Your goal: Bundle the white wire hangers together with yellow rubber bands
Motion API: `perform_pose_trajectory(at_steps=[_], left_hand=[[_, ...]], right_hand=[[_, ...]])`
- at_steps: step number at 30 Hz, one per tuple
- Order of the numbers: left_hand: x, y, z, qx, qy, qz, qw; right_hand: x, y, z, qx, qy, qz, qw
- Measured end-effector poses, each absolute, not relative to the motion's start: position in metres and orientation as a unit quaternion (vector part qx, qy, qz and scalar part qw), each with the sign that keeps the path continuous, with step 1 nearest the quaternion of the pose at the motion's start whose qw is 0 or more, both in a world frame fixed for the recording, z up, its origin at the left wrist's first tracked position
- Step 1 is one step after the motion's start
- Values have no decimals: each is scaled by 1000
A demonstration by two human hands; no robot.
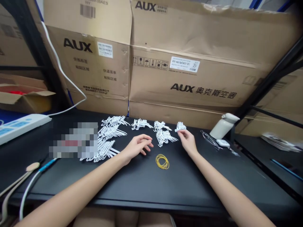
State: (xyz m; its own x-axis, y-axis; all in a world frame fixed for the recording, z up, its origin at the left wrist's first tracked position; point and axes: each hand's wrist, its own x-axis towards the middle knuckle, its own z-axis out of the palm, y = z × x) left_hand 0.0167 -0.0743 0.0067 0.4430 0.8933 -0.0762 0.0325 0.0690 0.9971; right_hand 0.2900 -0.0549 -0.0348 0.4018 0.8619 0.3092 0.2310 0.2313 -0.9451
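Observation:
Several piles of white hooks stand out against the black tabletop. At the right end of the back row, a small bundle of white hooks (181, 125) is pinched at its lower edge by my right hand (188, 140). Fingers loosely curved and apart, my left hand (140, 146) hovers above the table and holds nothing. Between my hands lies a pile of white hooks (165, 137), with another pile (161, 126) just behind it. A loose coil of yellow rubber bands (162, 161) rests nearer to me. Larger heaps of white hooks (104, 150) are left of my left hand.
Cardboard boxes (151, 78) line the back of the black table (170, 192). A white bottle (223, 125), glasses (210, 139) and a small white case (222, 143) stand or lie at right. A power strip (26, 126) and cables are at left. Black posts frame both sides.

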Motion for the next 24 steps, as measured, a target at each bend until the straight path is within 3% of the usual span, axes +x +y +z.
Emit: perform_pose_trajectory(at_steps=[4, 9, 13, 17, 24], left_hand=[[16, -73, 6, 586, 398, 379, 595], [14, -66, 5, 575, 413, 464, 532], [9, -59, 0, 567, 441, 507, 476], [6, -57, -3, 609, 456, 531, 374], [5, -59, -13, 771, 425, 437, 181]], right_hand=[[265, -70, -27, -526, -611, 235, 543], [244, -79, -30, -490, -763, 77, 415], [220, -77, -32, -502, -780, 23, 372], [195, -71, -31, -488, -785, 40, 380], [195, -74, -25, -422, -721, 250, 490]])
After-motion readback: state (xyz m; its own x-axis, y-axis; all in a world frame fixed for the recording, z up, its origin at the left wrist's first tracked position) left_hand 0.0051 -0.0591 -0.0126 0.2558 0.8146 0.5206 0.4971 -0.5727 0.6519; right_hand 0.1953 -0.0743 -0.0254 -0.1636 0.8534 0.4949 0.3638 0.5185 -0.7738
